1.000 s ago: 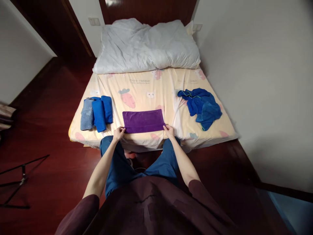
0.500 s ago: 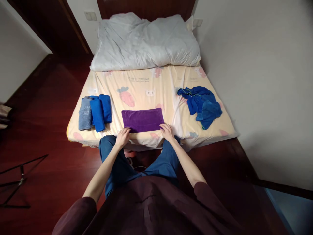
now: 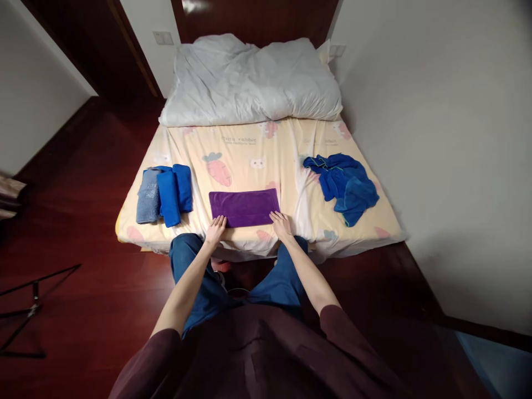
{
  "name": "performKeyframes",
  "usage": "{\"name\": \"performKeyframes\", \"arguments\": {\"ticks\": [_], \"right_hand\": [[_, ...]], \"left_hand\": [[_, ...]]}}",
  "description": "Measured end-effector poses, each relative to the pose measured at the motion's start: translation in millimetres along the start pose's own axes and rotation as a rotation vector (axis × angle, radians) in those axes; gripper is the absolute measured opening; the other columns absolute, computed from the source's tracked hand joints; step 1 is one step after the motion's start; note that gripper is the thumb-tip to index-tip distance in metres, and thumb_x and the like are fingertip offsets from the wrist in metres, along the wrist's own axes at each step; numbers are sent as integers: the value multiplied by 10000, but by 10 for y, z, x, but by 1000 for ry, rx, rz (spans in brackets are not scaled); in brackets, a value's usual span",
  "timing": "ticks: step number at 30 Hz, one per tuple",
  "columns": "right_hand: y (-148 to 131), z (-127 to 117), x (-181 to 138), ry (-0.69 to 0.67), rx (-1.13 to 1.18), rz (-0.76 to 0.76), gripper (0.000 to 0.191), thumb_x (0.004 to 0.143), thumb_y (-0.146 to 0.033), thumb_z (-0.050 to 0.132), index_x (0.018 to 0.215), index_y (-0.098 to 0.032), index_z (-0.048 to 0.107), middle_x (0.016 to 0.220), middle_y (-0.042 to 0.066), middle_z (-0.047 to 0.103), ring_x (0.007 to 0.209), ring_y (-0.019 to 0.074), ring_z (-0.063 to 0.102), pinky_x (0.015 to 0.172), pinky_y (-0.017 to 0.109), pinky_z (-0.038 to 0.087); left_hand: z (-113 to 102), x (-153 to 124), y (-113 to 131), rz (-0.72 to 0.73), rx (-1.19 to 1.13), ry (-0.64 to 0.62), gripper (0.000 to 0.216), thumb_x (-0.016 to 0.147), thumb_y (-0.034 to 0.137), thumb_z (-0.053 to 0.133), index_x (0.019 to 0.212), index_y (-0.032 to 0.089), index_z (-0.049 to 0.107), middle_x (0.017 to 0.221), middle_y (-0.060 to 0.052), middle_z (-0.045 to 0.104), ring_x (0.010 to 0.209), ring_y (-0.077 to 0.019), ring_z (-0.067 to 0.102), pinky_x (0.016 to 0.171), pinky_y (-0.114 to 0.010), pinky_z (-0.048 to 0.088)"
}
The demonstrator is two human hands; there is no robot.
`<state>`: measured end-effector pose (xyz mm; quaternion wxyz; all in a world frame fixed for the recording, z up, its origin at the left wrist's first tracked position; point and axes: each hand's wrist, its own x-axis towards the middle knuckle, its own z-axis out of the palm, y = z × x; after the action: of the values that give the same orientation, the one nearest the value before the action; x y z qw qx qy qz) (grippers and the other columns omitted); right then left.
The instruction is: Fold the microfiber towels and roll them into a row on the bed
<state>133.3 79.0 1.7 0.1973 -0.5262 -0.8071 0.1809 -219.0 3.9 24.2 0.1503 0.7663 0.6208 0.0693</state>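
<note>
A purple towel [image 3: 245, 206], folded into a long flat strip, lies crosswise near the front edge of the bed. My left hand [image 3: 216, 228] is at its near left corner, fingers curled over the edge. At the near right corner, my right hand [image 3: 281, 224] has its fingertips on the cloth, closed on the edge. The thumbs and the towel's underside are mostly hidden. Left of it lie a grey-blue rolled towel [image 3: 148, 197] and folded blue towels [image 3: 168, 198], side by side. Crumpled blue cloths [image 3: 347, 185] lie in a heap to the right.
The bed [image 3: 191, 149] has a pale yellow sheet printed with carrots and rabbits. A bulky white quilt [image 3: 253, 83] is heaped at the headboard. A wall [image 3: 436, 138] stands to the right. Black stand legs [image 3: 35, 299] rest on the dark red floor at the left.
My left hand has shifted slightly right and further onto the purple towel's near edge. My right hand has barely moved. The whole view has tipped slightly; the towels stay in place.
</note>
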Motion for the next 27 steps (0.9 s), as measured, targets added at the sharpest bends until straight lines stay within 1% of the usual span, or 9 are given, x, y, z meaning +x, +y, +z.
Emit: {"name": "performKeyframes", "arguments": {"ticks": [3, 6, 9, 12, 14, 20, 22, 25, 27], "right_hand": [[19, -69, -201, -21, 24, -37, 543, 874, -34, 533, 1341, -198, 756, 1468, 100, 674, 1439, 315, 572, 1205, 578, 423], [62, -92, -417, -35, 138, -70, 547, 861, -44, 545, 1326, -233, 763, 1452, 69, 691, 1406, 287, 596, 1214, 566, 433], [109, -57, -502, 39, 336, 14, 563, 795, -44, 535, 1265, -226, 785, 1393, 74, 726, 1369, 259, 625, 1220, 523, 463], [146, -14, -456, 132, 543, 178, 541, 750, -94, 547, 1223, -194, 790, 1311, 100, 760, 1280, 259, 684, 1170, 485, 522], [169, 0, -411, 143, 609, 235, 497, 755, -140, 563, 1195, -182, 790, 1249, 106, 782, 1208, 260, 721, 1112, 465, 565], [236, 29, -390, 149, 640, 271, 398, 781, -254, 602, 1127, -174, 781, 1176, 116, 792, 1001, 245, 755, 957, 418, 618], [251, 46, -379, 164, 643, 288, 366, 786, -304, 630, 1095, -172, 774, 1112, 114, 794, 920, 240, 744, 898, 403, 622], [271, 75, -313, 217, 638, 326, 316, 810, -448, 682, 955, -173, 740, 930, 99, 772, 825, 239, 708, 820, 385, 613], [280, 98, -241, 259, 639, 354, 382, 827, -565, 682, 870, -186, 694, 849, 90, 744, 801, 239, 694, 785, 370, 604]], "left_hand": [[-17, -167, -75, 17, -16, -10, 737, 795, -15, 537, 1527, 71, 558, 1600, -255, 503, 1553, -348, 438, 1316, -512, 324], [-10, -380, -178, 8, -113, 11, 720, 787, -38, 482, 1479, 109, 617, 1574, -191, 560, 1527, -279, 489, 1319, -455, 346], [12, -488, -246, -78, -237, 68, 675, 793, -36, 433, 1386, 153, 693, 1499, -131, 643, 1461, -236, 564, 1295, -425, 402], [20, -458, -261, -149, -262, 114, 648, 783, -18, 437, 1349, 134, 712, 1442, -142, 679, 1398, -252, 616, 1270, -432, 439], [10, -410, -260, -179, -281, 142, 634, 778, -4, 445, 1337, 126, 715, 1398, -141, 702, 1355, -259, 641, 1255, -431, 456], [-41, -340, -264, -257, -332, 195, 566, 758, 46, 474, 1247, 139, 743, 1268, -144, 740, 1252, -296, 677, 1185, -461, 508], [-52, -329, -266, -291, -343, 205, 521, 751, 56, 485, 1194, 137, 748, 1225, -155, 746, 1224, -305, 682, 1171, -460, 510], [-68, -292, -274, -367, -363, 228, 375, 834, 137, 515, 1150, 135, 718, 1155, -173, 751, 1161, -321, 696, 1107, -467, 536], [-81, -254, -283, -432, -380, 241, 301, 916, 249, 533, 1156, 143, 679, 1059, -164, 757, 1064, -322, 719, 1023, -465, 566]]}}
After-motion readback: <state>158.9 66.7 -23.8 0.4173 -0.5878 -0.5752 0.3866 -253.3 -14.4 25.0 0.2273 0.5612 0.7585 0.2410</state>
